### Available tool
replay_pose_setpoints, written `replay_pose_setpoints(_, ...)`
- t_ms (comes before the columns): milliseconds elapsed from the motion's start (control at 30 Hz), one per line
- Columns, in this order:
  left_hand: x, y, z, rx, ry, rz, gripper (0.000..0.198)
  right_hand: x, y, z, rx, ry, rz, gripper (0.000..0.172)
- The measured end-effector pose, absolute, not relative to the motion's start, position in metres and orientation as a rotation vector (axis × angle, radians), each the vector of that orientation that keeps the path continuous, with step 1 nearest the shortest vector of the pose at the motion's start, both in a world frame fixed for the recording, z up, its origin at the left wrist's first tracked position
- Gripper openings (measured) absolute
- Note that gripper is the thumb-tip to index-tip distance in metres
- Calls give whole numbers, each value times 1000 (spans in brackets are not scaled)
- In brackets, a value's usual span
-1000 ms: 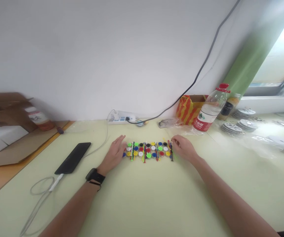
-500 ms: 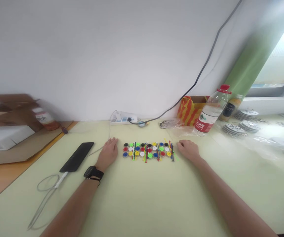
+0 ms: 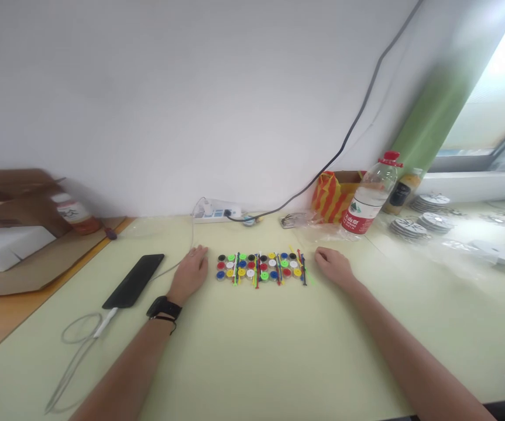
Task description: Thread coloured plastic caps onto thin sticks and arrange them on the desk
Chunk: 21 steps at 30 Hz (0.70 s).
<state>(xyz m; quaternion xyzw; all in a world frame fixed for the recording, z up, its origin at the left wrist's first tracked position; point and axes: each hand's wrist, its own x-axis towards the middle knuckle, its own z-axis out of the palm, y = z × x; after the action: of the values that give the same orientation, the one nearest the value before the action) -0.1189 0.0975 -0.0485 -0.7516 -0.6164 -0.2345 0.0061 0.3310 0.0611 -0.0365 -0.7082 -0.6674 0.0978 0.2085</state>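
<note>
Rows of small round discs (image 3: 251, 265) with blue, red, white, yellow, green and black centres lie together on the table. Between the columns run bundles of thin coloured arrow-shaped sticks (image 3: 257, 272). My left hand (image 3: 189, 271) rests palm down just left of the discs, apart from them, its fingers loosely laid on the table and nothing visible in it. On the right of the set, my right hand (image 3: 334, 267) lies on the table with its fingers curled in and no object showing in them.
A black phone (image 3: 133, 282) on a white cable lies left. Behind stand a power strip (image 3: 217, 213), a striped bag (image 3: 326, 197) and a large water bottle (image 3: 366, 202). Stacked white discs (image 3: 409, 228) sit at right, a cardboard box (image 3: 19, 193) and white box (image 3: 6, 245) at left.
The view has shifted slightly, so everything sits a little further left. Both hands stay at rest beside the discs.
</note>
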Motion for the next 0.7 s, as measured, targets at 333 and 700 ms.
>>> replay_pose_setpoints(333,-115,94,-43,-2384,-2015,-993,47,339,60,-36,-1716,-1687,505,25)
replay_pose_setpoints(700,-105,93,-2,-1626,-2142,-3470,74,342,69,-34,-845,-524,1477,54)
